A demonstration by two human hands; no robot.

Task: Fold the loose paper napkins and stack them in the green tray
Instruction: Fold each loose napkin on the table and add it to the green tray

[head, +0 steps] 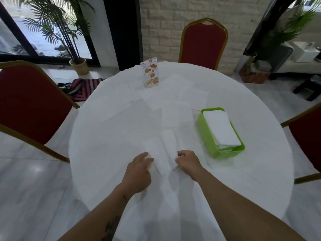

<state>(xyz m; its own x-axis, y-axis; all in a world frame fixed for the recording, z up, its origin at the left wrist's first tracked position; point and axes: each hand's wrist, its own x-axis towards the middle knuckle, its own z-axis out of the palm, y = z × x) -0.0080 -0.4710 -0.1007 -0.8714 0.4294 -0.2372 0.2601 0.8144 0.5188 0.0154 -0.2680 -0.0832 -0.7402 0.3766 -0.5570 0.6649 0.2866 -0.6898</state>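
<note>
A white paper napkin [163, 152] lies partly folded on the round white table, just in front of me. My left hand [139, 168] pinches its near left edge, and my right hand [188, 161] grips its near right edge with curled fingers. To the right stands the green tray [224, 153], holding a stack of folded white napkins [221, 128]. Several loose flat napkins [175, 112] are spread over the far half of the table.
A colourful menu stand [150, 73] is upright at the far middle of the table. Red chairs with gold frames stand at the left [29, 105], behind the table [203, 42] and at the right edge. A potted palm [78, 64] stands on the floor by the window.
</note>
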